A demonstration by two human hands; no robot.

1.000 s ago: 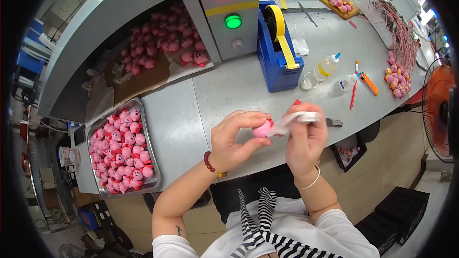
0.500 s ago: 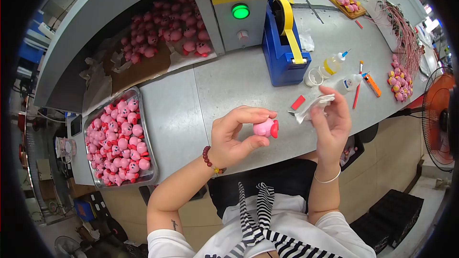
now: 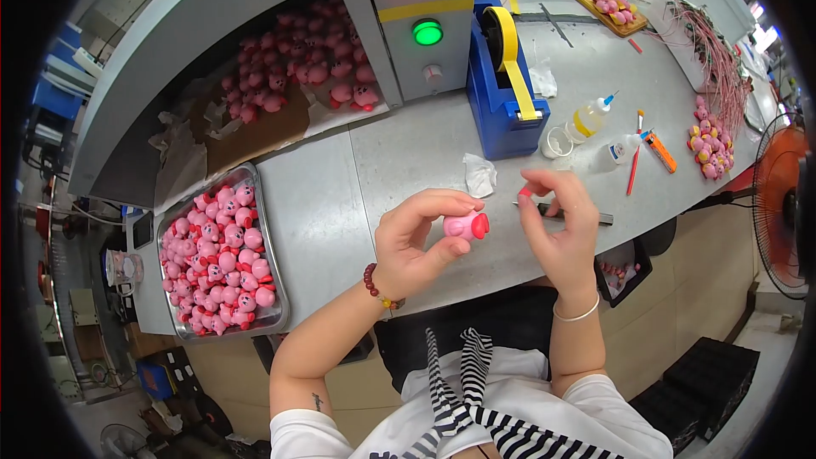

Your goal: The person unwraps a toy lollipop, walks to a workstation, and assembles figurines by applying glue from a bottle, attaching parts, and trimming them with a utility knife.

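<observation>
My left hand (image 3: 416, 234) is closed round a small pink figurine (image 3: 460, 226) with red feet, held between thumb and fingers, feet toward the right. To its right, my right hand (image 3: 561, 225) pinches a small red piece (image 3: 524, 194) between thumb and fingertips, just above the table. Partly hidden under that hand lies a thin dark tool (image 3: 604, 219) with a pointed metal tip. A crumpled white tissue (image 3: 480, 176) rests on the table beyond the figurine.
A metal tray (image 3: 284, 310) of pink figurines stands at left. Behind are a grey machine (image 3: 425, 64) holding more figurines and a blue tape dispenser (image 3: 510, 132). A yellow-liquid bottle (image 3: 588, 119), small cup (image 3: 558, 143), brush (image 3: 633, 172) and orange cutter (image 3: 659, 151) lie right.
My right hand has let go of the white tissue, now on the table further left, and has picked up the red piece. The figurine stays in my left hand. The view has shifted slightly.
</observation>
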